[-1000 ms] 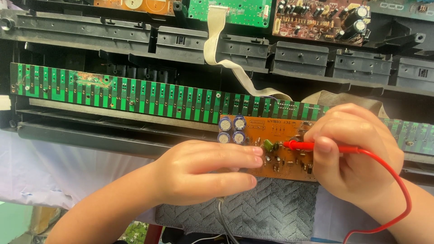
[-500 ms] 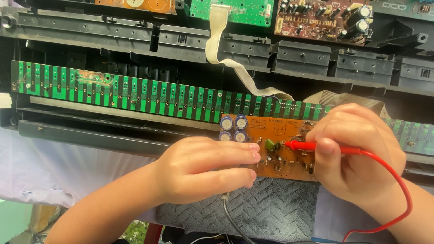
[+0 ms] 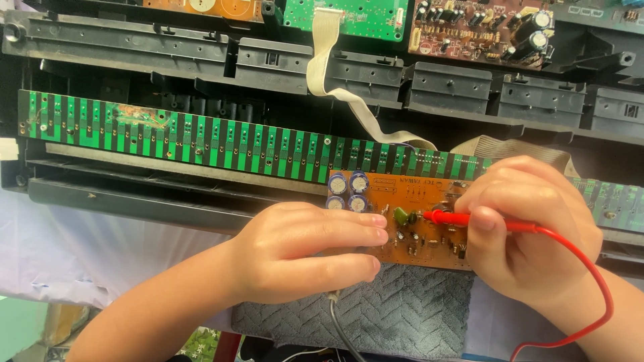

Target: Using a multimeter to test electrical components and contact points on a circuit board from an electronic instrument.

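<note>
A: Starting left of centre — what's the left hand [image 3: 305, 251] doing?

B: Curled shut over something with a black cable [image 3: 343, 328] trailing below; probably a probe, but it's hidden.

A: And the orange circuit board [image 3: 416, 224]?

B: Mid-frame, on a grey textured mat [image 3: 402, 312]. The right hand [image 3: 530, 231] pinches the red test probe [image 3: 456, 217], tip on the board. I'd keep it steady, touching one joint only.

A: Surroundings?

B: Long green contact strip [image 3: 201, 141] across the black chassis [image 3: 134, 40] above.
</note>
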